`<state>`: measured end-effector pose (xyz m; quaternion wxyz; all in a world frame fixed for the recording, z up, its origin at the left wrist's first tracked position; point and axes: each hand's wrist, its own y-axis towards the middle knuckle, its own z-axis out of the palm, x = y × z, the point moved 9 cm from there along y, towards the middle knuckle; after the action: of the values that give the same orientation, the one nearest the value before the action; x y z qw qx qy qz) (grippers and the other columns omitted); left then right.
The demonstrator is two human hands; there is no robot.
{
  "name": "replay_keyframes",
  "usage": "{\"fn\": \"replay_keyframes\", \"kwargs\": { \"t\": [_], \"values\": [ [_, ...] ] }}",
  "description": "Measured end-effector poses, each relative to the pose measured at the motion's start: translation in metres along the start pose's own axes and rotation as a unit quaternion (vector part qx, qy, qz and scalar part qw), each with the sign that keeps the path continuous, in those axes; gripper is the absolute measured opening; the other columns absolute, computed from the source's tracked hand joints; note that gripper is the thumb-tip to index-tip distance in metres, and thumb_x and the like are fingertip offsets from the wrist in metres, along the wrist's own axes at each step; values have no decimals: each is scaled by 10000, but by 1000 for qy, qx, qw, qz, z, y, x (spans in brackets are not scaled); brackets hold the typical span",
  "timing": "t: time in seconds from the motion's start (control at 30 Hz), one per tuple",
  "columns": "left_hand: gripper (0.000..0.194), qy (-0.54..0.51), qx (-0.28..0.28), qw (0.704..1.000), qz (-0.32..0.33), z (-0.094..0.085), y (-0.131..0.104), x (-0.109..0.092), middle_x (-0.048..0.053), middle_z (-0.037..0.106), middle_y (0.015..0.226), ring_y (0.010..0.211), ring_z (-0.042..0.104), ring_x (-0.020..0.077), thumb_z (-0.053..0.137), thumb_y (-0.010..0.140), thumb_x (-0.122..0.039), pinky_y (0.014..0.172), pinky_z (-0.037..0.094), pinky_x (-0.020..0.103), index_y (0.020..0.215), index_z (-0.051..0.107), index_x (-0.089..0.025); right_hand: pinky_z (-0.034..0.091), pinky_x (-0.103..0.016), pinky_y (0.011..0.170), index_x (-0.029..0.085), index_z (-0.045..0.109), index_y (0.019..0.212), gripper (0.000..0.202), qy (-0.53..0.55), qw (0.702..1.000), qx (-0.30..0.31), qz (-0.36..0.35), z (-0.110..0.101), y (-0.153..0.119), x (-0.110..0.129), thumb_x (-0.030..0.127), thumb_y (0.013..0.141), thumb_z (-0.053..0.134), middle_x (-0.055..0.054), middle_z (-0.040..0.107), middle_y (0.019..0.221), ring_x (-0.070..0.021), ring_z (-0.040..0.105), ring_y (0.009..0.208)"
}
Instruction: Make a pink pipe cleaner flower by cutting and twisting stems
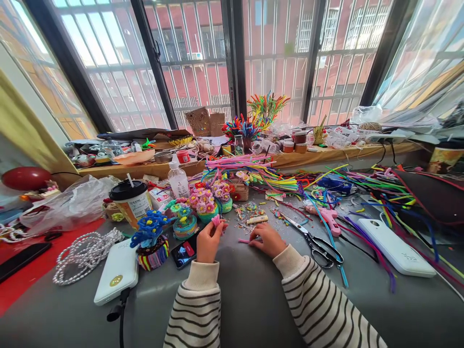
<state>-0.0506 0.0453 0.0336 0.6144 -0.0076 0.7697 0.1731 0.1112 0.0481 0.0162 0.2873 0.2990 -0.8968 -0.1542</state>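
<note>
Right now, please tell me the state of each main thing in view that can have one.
Left hand: closed on pink piece
Right hand: touching pink strip, grip unclear
Scissors: lying flat, blades look nearly closed
Drink cup: upright, lid on, straw in
Phone: face up, apparently lit
Bottle: upright
Glue gun: lying down
Left power bank: cable attached

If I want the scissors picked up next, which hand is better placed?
Probably the right hand: the scissors lie close by on its outer side, though it is also at a pink strip. The left hand is farther off and pinches a small pink piece.
</note>
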Motion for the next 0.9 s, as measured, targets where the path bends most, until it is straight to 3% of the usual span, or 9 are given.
{"fn": "replay_keyframes", "kwargs": {
  "t": [0.1,0.17,0.27,0.43,0.57,0.73,0.9],
  "values": [
    [312,29,-11,999,7,3,-1,5,56,608,683,672,552,173,487,602,-373,630,412,255,779,561,-127,387,-270,616,172,548,620,23,-2,1000,-16,12,-2,0,1,192,625,537,-36,550,674,-156,477,701],
    [317,27,13,1000,3,13,-3,7,53,597,656,649,545,163,467,618,-379,615,411,251,780,556,-121,391,-254,586,158,526,683,61,24,998,-39,36,-7,1,-2,190,677,475,-33,551,670,-138,486,651],
    [322,-21,88,996,-14,34,-5,8,40,571,620,600,527,137,445,641,-377,582,410,239,781,546,-106,397,-224,554,147,495,795,131,88,991,-86,56,-19,0,-4,201,735,392,-23,554,660,-108,494,581],
    [309,-101,224,967,-72,61,-14,8,50,570,668,623,527,128,472,633,-352,617,408,246,788,532,-90,385,-218,669,173,528,840,179,124,980,-154,0,-41,-3,9,237,745,390,-35,558,780,-113,502,732],
    [305,-88,274,956,-63,68,-20,3,61,574,682,621,527,125,462,644,-351,592,398,235,786,532,-91,387,-224,630,167,559,789,201,105,984,-141,-6,-38,-4,11,261,746,386,-38,558,701,-120,502,674],
    [321,-7,268,963,-14,71,-21,-7,57,569,648,571,496,105,430,661,-362,542,372,213,785,538,-87,381,-217,586,174,559,782,218,81,989,-125,-10,-31,-3,10,262,756,361,-36,536,666,-117,487,637],
    [326,69,295,952,43,76,-23,-16,31,541,585,519,444,84,397,675,-378,525,357,205,726,554,-96,370,-206,571,163,540,734,210,92,989,-109,-23,-32,-2,15,242,763,348,-29,507,643,-108,465,619]
  ]
}}
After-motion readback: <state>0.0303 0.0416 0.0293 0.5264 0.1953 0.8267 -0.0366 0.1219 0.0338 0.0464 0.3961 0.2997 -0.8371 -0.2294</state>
